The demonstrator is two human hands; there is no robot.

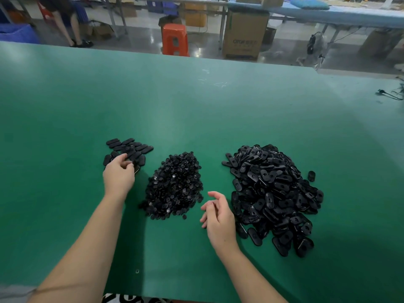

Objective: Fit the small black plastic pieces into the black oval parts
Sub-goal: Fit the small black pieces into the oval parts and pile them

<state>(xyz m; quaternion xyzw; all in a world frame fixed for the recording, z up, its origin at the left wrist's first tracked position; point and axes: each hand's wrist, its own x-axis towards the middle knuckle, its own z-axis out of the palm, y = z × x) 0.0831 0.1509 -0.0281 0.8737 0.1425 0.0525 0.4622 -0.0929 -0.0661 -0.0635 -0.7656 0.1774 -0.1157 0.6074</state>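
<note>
Three black groups lie on the green table (196, 110). On the left is a small layer of oval parts (135, 147) lying flat. In the middle sits a heap of small round plastic pieces (175, 184). On the right is a large pile of oval parts (275, 197) with holes. My left hand (119, 174) reaches over the left group, and its curled fingertips hold a blurred oval part (131, 152) just above the others. Between the middle heap and the right pile my right hand (218, 217) hovers with loosely curled fingers, holding nothing.
One loose oval part (311, 176) stands right of the big pile. A black cable (389, 95) lies at the table's far right edge. Beyond the table are an orange stool (175, 39), a cardboard box (244, 33), a fan (314, 45) and a standing person (65, 20).
</note>
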